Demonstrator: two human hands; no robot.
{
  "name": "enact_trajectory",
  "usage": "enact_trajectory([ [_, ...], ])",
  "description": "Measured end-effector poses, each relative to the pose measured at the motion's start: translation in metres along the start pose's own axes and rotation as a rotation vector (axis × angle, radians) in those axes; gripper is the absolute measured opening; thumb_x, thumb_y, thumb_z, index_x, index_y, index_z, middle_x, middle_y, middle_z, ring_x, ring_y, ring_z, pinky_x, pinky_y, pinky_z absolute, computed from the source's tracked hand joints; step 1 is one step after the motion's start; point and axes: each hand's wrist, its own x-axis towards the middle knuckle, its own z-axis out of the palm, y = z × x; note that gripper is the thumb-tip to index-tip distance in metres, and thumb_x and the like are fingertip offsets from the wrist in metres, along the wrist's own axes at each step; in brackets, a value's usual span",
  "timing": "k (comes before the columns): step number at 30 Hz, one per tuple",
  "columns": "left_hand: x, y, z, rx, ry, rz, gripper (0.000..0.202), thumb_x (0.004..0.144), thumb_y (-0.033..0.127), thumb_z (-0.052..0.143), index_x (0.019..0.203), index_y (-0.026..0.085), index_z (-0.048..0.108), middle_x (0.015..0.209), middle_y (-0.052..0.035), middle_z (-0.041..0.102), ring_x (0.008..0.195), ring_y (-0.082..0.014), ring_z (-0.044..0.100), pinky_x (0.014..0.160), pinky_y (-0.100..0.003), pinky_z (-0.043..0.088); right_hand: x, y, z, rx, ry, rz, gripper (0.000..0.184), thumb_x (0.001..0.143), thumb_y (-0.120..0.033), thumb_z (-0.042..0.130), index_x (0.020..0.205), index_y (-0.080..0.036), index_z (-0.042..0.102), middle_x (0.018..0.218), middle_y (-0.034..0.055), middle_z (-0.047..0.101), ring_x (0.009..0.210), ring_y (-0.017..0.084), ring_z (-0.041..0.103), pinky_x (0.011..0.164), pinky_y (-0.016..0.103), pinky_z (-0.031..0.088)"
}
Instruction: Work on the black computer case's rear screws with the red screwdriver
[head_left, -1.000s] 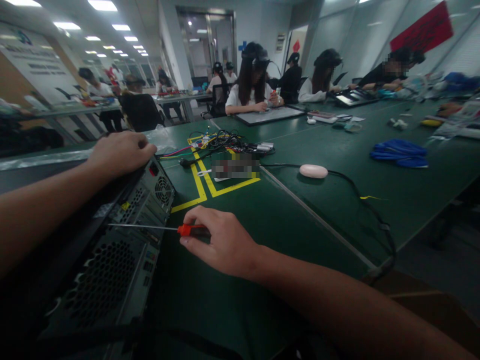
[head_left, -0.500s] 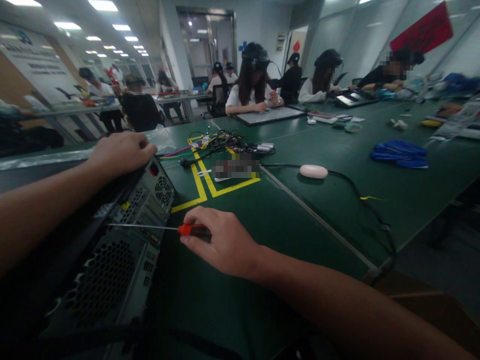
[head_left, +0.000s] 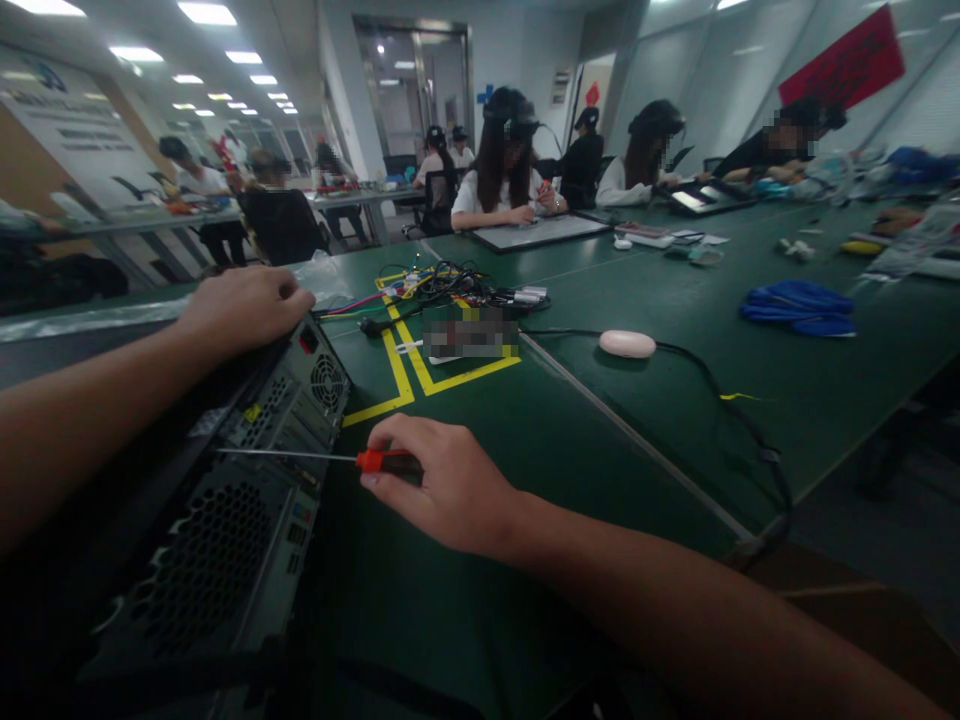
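On the left a dark computer case (head_left: 225, 540) shows its rear panel, with vents, ports and a round fan grille. My left hand (head_left: 244, 305) lies bent over the case's top far corner, holding it; some of its fingertips are hidden. A screwdriver (head_left: 370, 460) with a red and black handle is pinched between the thumb and fingers of my right hand (head_left: 446, 485). Its long thin shaft points left, and the tip meets the rear panel near the side edge. Whether a screw sits under the tip is too dark to tell.
Beyond the case, tangled cables (head_left: 457, 285) lie near yellow tape (head_left: 469, 375) on the green table (head_left: 600, 480). A pinkish oval case (head_left: 627, 345) rests by a black cord (head_left: 739, 410). Blue cloth (head_left: 796, 305) lies farther right. Several people sit at work across the table.
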Motion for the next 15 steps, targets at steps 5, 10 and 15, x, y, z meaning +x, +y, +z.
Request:
enact_trajectory([
  [5, 0.0000, 0.0002, -0.0007, -0.003, -0.012, 0.006, 0.067, 0.096, 0.052, 0.028, 0.122, 0.010, 0.072, 0.127, -0.0273, 0.072, 0.118, -0.0437, 0.068, 0.096, -0.055, 0.054, 0.0001, 0.0010, 0.0008, -0.007, 0.010, -0.009, 0.013, 0.100, -0.029, 0.068, 0.110, -0.022, 0.062, 0.105, 0.0036, 0.073, 0.091, 0.018, 0.069, 0.081, 0.030, 0.053],
  [10, -0.0009, 0.0014, -0.0009, -0.002, -0.008, -0.005, 0.066, 0.096, 0.052, 0.026, 0.122, 0.011, 0.071, 0.127, -0.0274, 0.072, 0.119, -0.0448, 0.068, 0.095, -0.056, 0.054, 0.0000, 0.0004, 0.0003, -0.013, 0.007, -0.009, 0.014, 0.100, -0.030, 0.068, 0.110, -0.022, 0.062, 0.106, 0.0039, 0.073, 0.093, 0.018, 0.069, 0.083, 0.031, 0.053],
  [15, -0.0026, 0.0033, -0.0031, 0.008, -0.020, -0.004, 0.066, 0.096, 0.052, 0.025, 0.121, 0.011, 0.071, 0.127, -0.0264, 0.072, 0.120, -0.0444, 0.068, 0.095, -0.055, 0.054, 0.0001, -0.0009, -0.0011, -0.008, 0.002, -0.007, 0.013, 0.100, -0.030, 0.068, 0.109, -0.023, 0.062, 0.106, 0.0037, 0.073, 0.092, 0.018, 0.069, 0.082, 0.030, 0.052],
])
